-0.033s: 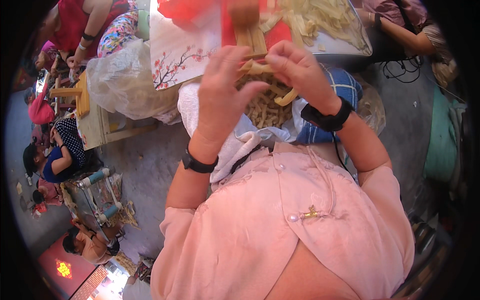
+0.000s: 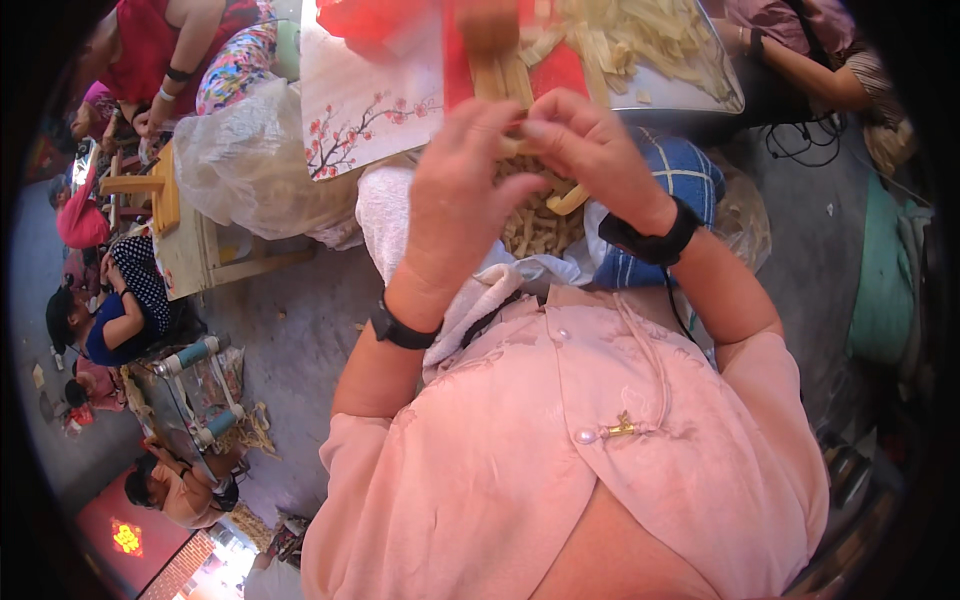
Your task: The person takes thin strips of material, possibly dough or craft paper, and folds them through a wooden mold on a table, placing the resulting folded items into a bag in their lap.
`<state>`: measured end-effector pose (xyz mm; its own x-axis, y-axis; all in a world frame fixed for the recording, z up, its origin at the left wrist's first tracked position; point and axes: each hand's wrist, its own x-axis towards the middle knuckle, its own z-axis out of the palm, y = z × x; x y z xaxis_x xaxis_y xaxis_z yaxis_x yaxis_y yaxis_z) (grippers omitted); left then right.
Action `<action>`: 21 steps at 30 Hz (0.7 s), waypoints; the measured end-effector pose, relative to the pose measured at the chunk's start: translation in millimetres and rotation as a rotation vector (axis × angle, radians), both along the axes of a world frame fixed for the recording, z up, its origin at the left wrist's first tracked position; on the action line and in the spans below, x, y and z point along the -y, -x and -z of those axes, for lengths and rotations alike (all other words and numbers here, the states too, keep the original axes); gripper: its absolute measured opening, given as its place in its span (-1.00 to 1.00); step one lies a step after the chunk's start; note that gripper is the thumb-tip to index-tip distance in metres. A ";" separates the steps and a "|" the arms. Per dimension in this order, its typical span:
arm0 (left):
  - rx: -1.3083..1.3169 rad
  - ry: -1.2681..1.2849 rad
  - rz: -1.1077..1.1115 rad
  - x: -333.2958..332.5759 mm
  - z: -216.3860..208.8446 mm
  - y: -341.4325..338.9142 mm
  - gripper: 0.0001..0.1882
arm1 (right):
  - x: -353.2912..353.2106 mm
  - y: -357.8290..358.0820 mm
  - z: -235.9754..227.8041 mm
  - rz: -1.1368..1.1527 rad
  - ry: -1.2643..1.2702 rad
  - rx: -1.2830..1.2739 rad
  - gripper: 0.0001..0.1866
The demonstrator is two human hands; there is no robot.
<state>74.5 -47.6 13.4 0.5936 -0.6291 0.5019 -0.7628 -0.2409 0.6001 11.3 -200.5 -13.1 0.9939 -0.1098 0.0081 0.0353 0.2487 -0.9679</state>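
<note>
Both hands meet in front of me at the table's near edge. My left hand (image 2: 455,190) has its fingers curled at a short pale-yellow strip (image 2: 512,148), its thumb sticking out to the side. My right hand (image 2: 595,150) pinches the same strip between thumb and fingers; most of the strip is hidden by the fingers. Below them, a heap of short folded pale pieces (image 2: 535,228) lies in a white cloth or bag at my lap. One looser, longer piece (image 2: 568,200) rests on the heap under my right hand.
Flat pale strips (image 2: 645,45) pile on a metal tray (image 2: 690,103) at the upper right. A blurred wooden block (image 2: 488,35) stands on red material. A flower-printed board (image 2: 370,140) and clear plastic bag (image 2: 240,165) lie left. Other people sit at left and upper right.
My hands have drawn closer together, the left shifting slightly right and the right slightly left. The strip that showed between them is now mostly covered by fingers.
</note>
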 end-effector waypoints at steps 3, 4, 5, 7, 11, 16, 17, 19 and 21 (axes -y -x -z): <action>-0.052 -0.214 -0.051 3.3 6.5 18.9 -0.42 | -6.3 0.8 -1.6 -0.032 0.140 -0.035 -0.89; -0.083 -0.341 -0.059 -0.6 7.0 20.2 -0.51 | 0.0 3.4 0.5 -0.116 0.165 -0.114 -0.89; -0.104 -0.457 -0.041 -4.1 1.0 23.1 -0.61 | 1.5 7.9 5.3 -0.209 0.124 -0.091 -0.89; -0.121 -0.569 -0.023 -15.7 -9.4 28.9 -0.69 | 8.3 16.9 7.7 -0.407 0.168 -0.051 -0.86; -0.246 -0.575 0.273 -38.9 -31.5 29.4 -0.83 | 14.8 28.3 -20.2 -0.595 0.443 0.006 -0.80; -0.069 -0.562 0.319 -51.5 -39.3 17.7 -0.90 | 18.6 31.9 -46.2 -0.573 0.535 0.020 -0.80; 0.026 -0.524 0.249 -49.3 -30.3 9.9 -0.92 | 16.7 29.2 -44.9 -0.573 0.536 0.023 -0.80; 0.177 -0.451 0.095 -41.1 -9.4 -5.4 -0.89 | 11.1 15.5 -33.5 -0.299 0.499 0.044 -0.79; -0.180 -0.203 0.101 -26.1 4.5 -18.7 -0.89 | 11.5 -0.2 -15.1 -0.106 0.398 0.065 -0.79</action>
